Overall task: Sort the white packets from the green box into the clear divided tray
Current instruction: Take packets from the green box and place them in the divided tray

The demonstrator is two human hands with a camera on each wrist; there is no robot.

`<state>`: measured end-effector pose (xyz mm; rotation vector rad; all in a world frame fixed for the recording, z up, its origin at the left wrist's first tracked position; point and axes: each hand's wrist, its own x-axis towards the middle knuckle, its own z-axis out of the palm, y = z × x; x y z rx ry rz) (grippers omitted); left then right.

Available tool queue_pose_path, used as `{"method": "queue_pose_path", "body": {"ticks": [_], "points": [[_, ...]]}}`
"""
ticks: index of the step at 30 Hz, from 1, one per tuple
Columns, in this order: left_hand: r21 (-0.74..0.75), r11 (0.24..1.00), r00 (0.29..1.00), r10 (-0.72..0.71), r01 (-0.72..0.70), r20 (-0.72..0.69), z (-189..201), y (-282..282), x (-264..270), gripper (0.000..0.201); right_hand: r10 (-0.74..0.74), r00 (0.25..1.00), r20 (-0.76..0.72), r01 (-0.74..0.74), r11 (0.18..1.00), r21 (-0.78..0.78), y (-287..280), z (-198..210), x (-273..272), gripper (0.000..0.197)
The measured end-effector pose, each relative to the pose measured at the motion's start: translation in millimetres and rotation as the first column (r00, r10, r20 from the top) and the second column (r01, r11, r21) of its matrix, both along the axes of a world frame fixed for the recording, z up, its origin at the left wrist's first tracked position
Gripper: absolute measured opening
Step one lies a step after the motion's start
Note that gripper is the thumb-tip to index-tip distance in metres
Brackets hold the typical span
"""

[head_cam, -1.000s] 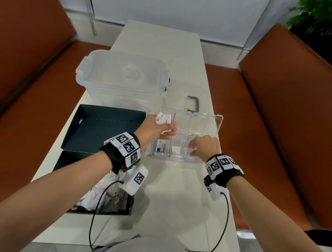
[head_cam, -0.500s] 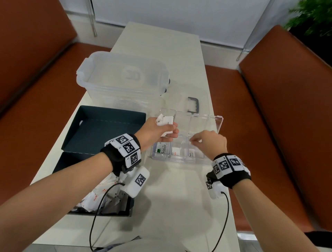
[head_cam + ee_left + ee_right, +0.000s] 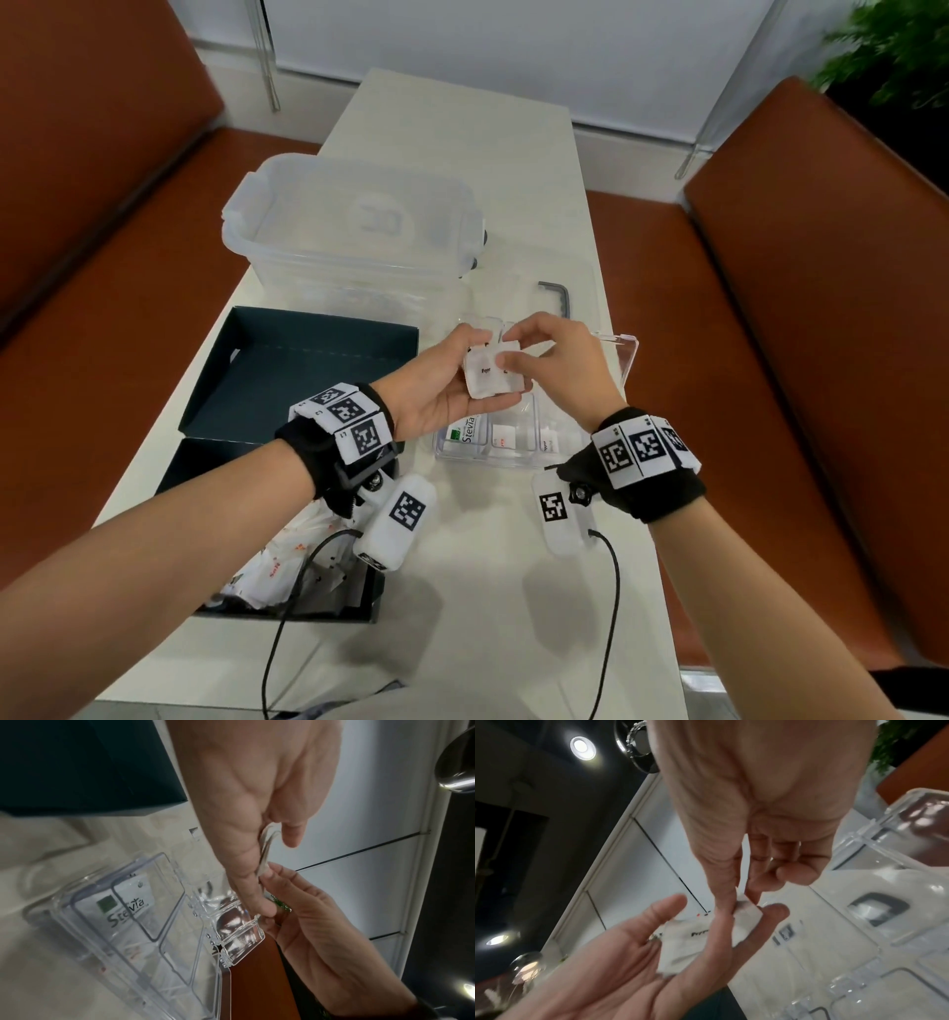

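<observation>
My left hand (image 3: 452, 375) is palm up over the clear divided tray (image 3: 624, 360) and holds a small stack of white packets (image 3: 488, 383) between thumb and fingers. My right hand (image 3: 524, 354) meets it from the right, and its thumb and forefinger pinch the corner of the top packet (image 3: 746, 914). The stack's edge shows beside the left thumb (image 3: 266, 845). A Stevia packet (image 3: 464, 431) lies in the tray's front left compartment, with small packets in the two next to it. The green box (image 3: 215, 462) at the near left still contains several white packets (image 3: 277, 565).
The box's dark green lid (image 3: 308, 360) lies open beyond it. A big clear storage bin (image 3: 354, 231) stands behind, and its clear lid with a grey handle (image 3: 557, 298) lies behind the tray. Orange benches flank the narrow table. Wrist cables trail near the front edge.
My right hand has lifted out of the tray's front right compartment and come up to the packets in my left hand. The left hand has turned palm up.
</observation>
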<state>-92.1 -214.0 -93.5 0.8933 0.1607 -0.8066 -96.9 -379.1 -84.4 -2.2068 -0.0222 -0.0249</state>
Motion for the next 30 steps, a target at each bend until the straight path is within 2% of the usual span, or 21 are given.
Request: {"method": "queue_pose_path", "body": {"ticks": [5,8,11,13,15,17,20,22,25,30], "points": [[0.013,0.997,0.997,0.072,-0.072,0.001,0.1,5.1,1.5,0.038,-0.097,0.994,-0.059,0.106,0.979,0.172,-16.0,3.9,2.6,0.01],[0.047,0.993,0.992,0.108,-0.111,0.069,-0.4,6.4,3.4,0.031,-0.128,0.985,-0.12,0.163,0.916,0.366,-22.9,7.2,1.3,0.013],[0.089,0.978,0.974,0.175,-0.189,0.147,-4.3,4.0,4.0,0.024,-0.06,0.975,-0.215,0.172,0.816,0.552,-20.3,8.2,-3.1,0.018],[0.11,0.97,0.958,0.19,-0.216,0.213,-7.2,1.9,3.4,0.021,-0.01,0.968,-0.251,0.163,0.787,0.595,-13.9,7.6,-6.4,0.015],[0.114,0.97,0.951,0.18,-0.213,0.25,-8.6,-0.4,2.6,0.019,-0.006,0.967,-0.255,0.158,0.799,0.58,-8.5,7.2,-7.8,0.018],[0.131,0.97,0.955,0.17,-0.206,0.243,-8.9,-1.7,2.8,0.018,-0.039,0.977,-0.209,0.141,0.856,0.497,-7.0,8.2,-6.1,0.026],[0.155,0.971,0.968,0.147,-0.18,0.204,-8.1,-0.2,4.3,0.017,-0.054,0.993,-0.103,0.076,0.97,0.229,-8.5,11.2,-1.2,0.027],[0.156,0.973,0.972,0.137,-0.168,0.19,-7.7,1.1,5.1,0.017,-0.049,0.997,-0.064,0.057,0.991,0.118,-9.8,12.4,1.0,0.022],[0.158,0.972,0.971,0.14,-0.172,0.194,-7.3,1.4,5.1,0.014,-0.041,0.998,-0.055,0.045,0.995,0.089,-7.5,13.7,1.4,0.019],[0.147,0.975,0.969,0.135,-0.167,0.206,-8.2,-3.0,3.7,0.016,-0.04,0.997,-0.07,0.049,0.99,0.131,-3.8,14.1,2.3,0.019]]}}
